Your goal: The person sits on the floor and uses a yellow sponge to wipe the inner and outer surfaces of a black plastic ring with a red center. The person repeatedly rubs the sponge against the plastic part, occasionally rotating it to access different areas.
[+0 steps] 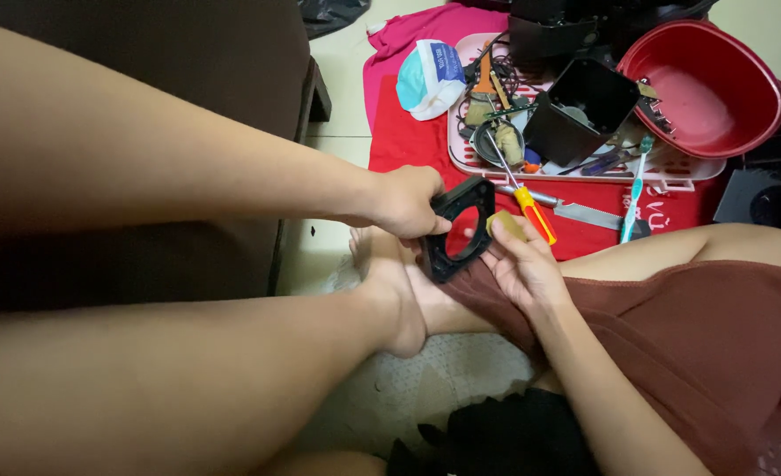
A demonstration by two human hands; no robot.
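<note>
The left hand (pixel 405 203) is closed around the left edge of a square black plastic frame with a round hole (pixel 461 229), held upright just in front of the pink plastic tray (pixel 584 172). The right hand (pixel 522 264) grips the frame's right side and also holds a small olive-yellow pad (pixel 507 226) and a screwdriver with a red and yellow handle (pixel 531 211). Behind the tray stands a red plastic bowl (pixel 703 88); on the tray sits a black box (pixel 580 110).

Both hands, left hand (pixel 408 203) and right hand (pixel 522 264), grip a black square frame (pixel 461 229).
</note>
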